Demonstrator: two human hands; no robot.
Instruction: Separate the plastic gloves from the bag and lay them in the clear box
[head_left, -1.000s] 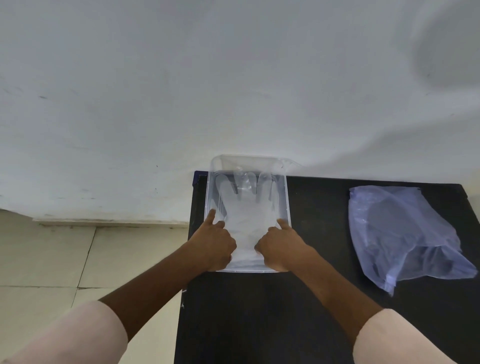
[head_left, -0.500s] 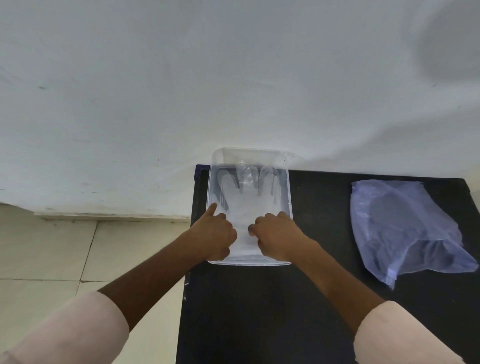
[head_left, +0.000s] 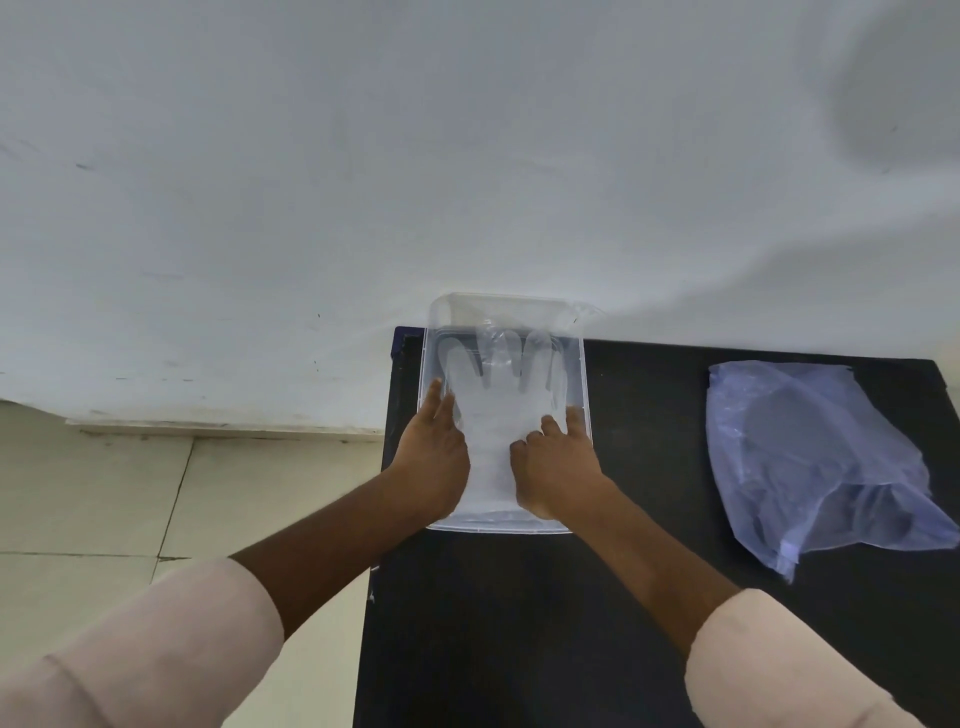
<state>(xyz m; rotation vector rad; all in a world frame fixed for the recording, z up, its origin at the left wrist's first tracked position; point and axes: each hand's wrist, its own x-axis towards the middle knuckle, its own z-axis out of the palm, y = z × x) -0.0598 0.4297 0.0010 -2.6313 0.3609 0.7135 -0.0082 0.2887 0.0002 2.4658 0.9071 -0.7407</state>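
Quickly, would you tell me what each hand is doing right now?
Left hand: open, fingers resting on the plastic gloves in the clear box, holding nothing.
Right hand: open, pressing on the same gloves, holding nothing.

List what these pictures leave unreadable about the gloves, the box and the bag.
- Glove count: the gloves in the clear box overlap as translucent layers in the head view.
- Glove cuffs: covered by the left hand and right hand.
- Bag contents: the bag is crumpled and hazy; only dark shapes show.
- Table's near part: cut off by the bottom frame edge.
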